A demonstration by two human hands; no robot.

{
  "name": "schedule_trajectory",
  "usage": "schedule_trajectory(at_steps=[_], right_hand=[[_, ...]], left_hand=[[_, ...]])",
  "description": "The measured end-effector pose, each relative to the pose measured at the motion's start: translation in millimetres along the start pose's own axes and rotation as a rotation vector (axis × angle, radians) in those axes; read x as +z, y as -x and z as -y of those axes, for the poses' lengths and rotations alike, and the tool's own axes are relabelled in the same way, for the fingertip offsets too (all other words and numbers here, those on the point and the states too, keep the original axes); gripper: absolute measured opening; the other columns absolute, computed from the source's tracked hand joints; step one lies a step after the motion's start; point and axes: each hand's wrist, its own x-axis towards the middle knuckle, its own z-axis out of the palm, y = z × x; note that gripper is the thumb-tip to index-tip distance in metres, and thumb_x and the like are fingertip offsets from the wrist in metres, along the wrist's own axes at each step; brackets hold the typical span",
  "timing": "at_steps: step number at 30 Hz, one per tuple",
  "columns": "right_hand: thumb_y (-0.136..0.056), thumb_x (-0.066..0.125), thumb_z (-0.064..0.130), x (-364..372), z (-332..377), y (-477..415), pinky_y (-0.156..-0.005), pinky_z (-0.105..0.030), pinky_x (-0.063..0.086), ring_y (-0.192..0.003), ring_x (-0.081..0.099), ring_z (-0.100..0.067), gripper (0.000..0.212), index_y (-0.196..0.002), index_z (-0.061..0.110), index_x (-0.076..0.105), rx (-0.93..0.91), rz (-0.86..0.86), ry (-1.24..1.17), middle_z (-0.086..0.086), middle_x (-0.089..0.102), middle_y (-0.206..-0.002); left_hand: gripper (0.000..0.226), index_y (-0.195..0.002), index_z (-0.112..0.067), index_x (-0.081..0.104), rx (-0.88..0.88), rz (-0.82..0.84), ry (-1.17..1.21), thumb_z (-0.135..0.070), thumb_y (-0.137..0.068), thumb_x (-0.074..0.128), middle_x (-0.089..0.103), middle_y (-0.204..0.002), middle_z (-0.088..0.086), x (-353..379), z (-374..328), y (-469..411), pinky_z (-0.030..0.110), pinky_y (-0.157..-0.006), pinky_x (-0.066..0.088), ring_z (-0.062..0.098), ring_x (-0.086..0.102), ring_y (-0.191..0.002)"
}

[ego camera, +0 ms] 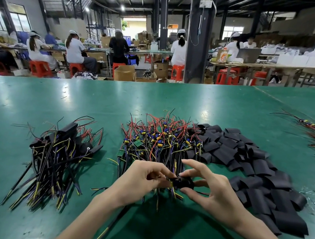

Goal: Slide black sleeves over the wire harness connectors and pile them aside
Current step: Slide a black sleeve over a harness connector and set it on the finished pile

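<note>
Left grip (141,179) pinches harness (172,185); right grip (216,195), forefinger raised, pinches black sleeve (184,183).

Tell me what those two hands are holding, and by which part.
The left hand pinches a multicoloured wire harness near its connector end; the right hand grips a short black sleeve by its sides.

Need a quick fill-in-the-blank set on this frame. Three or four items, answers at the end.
1. The table top is ____ in colour.
2. The pile of loose sleeves lies to the ____ of the unsleeved harness pile.
3. The finished pile lies on the person's ____ side.
4. The left hand grips a harness while the right hand pinches a sleeve coloured ____.
Answers: green; right; left; black.
</note>
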Motion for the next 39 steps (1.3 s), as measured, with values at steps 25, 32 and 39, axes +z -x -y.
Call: schedule_trajectory(at_steps=[25,32,39], right_hand=[[-0.073,0.08,0.007,2,17,-1,-0.083,-0.017,0.049,-0.093,0.065,-0.005,0.059,-0.122,0.028,0.053,-0.017,-0.038,0.02,0.009,0.068,-0.099],[-0.077,0.077,0.01,6,17,2,-0.089,-0.022,0.048,-0.101,0.061,-0.003,0.053,-0.125,0.02,0.055,-0.149,-0.029,0.152,0.006,0.066,-0.106],[-0.081,0.073,0.013,10,18,3,-0.09,-0.016,0.043,-0.101,0.057,-0.004,0.053,-0.127,0.022,0.05,-0.182,0.037,0.218,0.008,0.061,-0.108]], left_hand=[[0.019,-0.082,-0.024,0.068,-0.087,-0.03,0.026,-0.008,-0.077,0.077,0.07,-0.072,0.005,-3,-1,-2,0.038,-0.069,0.053,0.015,0.061,-0.067],[0.018,-0.069,-0.021,0.066,-0.234,-0.014,0.123,-0.013,-0.073,0.081,0.062,-0.062,-0.006,-1,2,-4,0.022,-0.061,0.044,0.009,0.052,-0.059],[0.019,-0.072,-0.019,0.063,-0.235,-0.022,0.126,-0.008,-0.076,0.078,0.061,-0.063,-0.008,9,1,-2,0.02,-0.064,0.046,0.007,0.052,-0.06]])
